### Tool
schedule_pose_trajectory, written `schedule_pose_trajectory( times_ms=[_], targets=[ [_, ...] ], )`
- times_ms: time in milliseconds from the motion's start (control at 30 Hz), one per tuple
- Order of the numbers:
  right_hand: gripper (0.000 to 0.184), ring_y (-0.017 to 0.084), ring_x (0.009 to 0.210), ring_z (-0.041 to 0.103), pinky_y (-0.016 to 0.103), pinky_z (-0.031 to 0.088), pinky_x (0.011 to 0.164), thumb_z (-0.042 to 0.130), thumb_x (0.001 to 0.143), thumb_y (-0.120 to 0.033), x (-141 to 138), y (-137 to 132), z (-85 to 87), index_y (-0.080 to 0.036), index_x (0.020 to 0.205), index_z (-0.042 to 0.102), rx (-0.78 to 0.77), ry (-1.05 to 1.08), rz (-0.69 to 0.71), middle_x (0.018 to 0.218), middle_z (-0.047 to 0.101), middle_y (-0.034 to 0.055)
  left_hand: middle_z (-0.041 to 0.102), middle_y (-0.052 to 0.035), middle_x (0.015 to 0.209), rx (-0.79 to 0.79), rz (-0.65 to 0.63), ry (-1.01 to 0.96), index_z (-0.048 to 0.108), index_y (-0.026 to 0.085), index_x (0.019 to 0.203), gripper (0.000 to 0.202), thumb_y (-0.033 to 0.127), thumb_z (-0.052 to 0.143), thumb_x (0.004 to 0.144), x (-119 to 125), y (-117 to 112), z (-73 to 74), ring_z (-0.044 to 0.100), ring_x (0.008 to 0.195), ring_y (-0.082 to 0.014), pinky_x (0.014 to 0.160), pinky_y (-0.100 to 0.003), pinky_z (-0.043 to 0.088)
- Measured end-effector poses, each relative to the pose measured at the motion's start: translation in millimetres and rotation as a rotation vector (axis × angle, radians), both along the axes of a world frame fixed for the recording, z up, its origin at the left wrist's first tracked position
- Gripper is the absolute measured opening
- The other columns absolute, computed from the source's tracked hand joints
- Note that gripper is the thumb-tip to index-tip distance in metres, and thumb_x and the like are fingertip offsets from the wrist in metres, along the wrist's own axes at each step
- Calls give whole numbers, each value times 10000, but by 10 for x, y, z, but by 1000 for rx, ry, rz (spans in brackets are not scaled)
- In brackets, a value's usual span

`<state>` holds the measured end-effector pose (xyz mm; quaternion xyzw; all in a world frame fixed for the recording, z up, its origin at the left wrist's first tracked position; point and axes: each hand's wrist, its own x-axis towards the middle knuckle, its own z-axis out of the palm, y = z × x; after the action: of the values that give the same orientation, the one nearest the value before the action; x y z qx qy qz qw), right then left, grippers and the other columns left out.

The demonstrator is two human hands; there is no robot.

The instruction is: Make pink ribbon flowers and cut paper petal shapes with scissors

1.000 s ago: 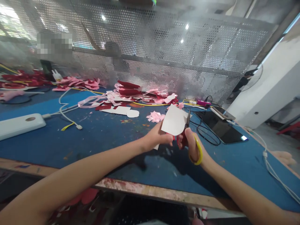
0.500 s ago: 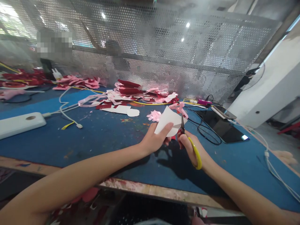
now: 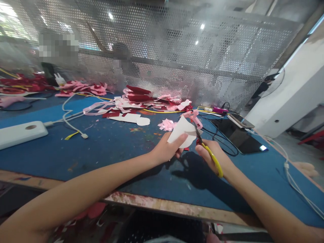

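My left hand (image 3: 170, 145) pinches a piece of white paper (image 3: 182, 131) above the blue table, thumb on top and fingers underneath. The lower edge of the paper is curved. My right hand (image 3: 214, 153) grips a pair of scissors (image 3: 213, 159) with yellow handles, and their dark blades lie against the paper's right edge. Whether the blades are closed I cannot tell. Just behind the paper are a pink glue gun (image 3: 192, 117) and a small heap of pink scraps (image 3: 167, 125). A bit of red shows under the paper.
A pile of red, pink and white cuttings (image 3: 141, 99) lies along the perforated metal screen (image 3: 164, 60). A white power bank (image 3: 22, 134) with cables sits at left. On the right are a dark tablet (image 3: 233, 135) and a phone (image 3: 240, 120). Beyond the screen, people are dimly visible.
The scissors have swung, with their handles further right and their blades tilted more to the left. A paper flap at the right edge no longer sticks out. My left hand has barely moved.
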<state>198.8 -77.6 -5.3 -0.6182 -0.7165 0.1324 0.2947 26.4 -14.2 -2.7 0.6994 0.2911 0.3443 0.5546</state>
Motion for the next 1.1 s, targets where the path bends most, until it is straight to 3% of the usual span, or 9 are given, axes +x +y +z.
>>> schedule_pose_trajectory(
  times_ms=[267,400,500,633,767,933,1100],
  targets=[
    [550,127,423,356,269,241,458,268,846,-657,77,20,9,-222,529,377,-2,-145,-49,460,439,18,449,41,399,30,-105,117,471,162,560,424,495,511,819,-70,165,99,434,355,-72,386,-190,373],
    [607,124,390,350,272,243,447,158,853,-685,20,2,50,-233,485,324,-10,-119,-69,413,404,21,444,46,393,21,-144,123,485,160,575,429,527,542,790,-90,242,129,432,348,-72,396,-198,380],
    [644,121,385,349,270,256,439,110,835,-717,-27,-10,61,-233,472,330,-48,-63,-80,394,399,22,426,54,384,-23,-167,53,505,152,597,413,518,561,778,-72,281,110,425,345,-70,404,-203,386],
    [623,114,412,350,262,269,441,205,818,-731,-49,-6,32,-222,488,348,-74,42,-85,395,401,6,566,12,534,-111,-74,-139,570,135,745,339,472,594,760,-12,229,36,505,410,-90,411,-213,413],
    [562,125,481,398,256,310,479,289,830,-673,-48,3,16,-200,551,407,-77,105,11,485,451,0,575,8,540,-152,-109,-119,596,139,787,327,462,622,747,22,79,-16,531,422,-110,411,-228,437],
    [491,139,609,439,260,351,559,372,835,-613,-8,-5,53,-149,818,531,-57,115,176,709,544,20,552,15,477,-98,-143,6,597,142,719,295,431,611,777,-25,4,48,517,388,-101,396,-210,425],
    [530,122,507,417,249,314,487,344,816,-675,49,-16,64,-182,650,445,-111,94,161,546,477,-15,551,22,469,-71,-148,117,576,131,687,283,391,601,794,-64,60,105,518,375,-90,379,-186,416]
  ],
)
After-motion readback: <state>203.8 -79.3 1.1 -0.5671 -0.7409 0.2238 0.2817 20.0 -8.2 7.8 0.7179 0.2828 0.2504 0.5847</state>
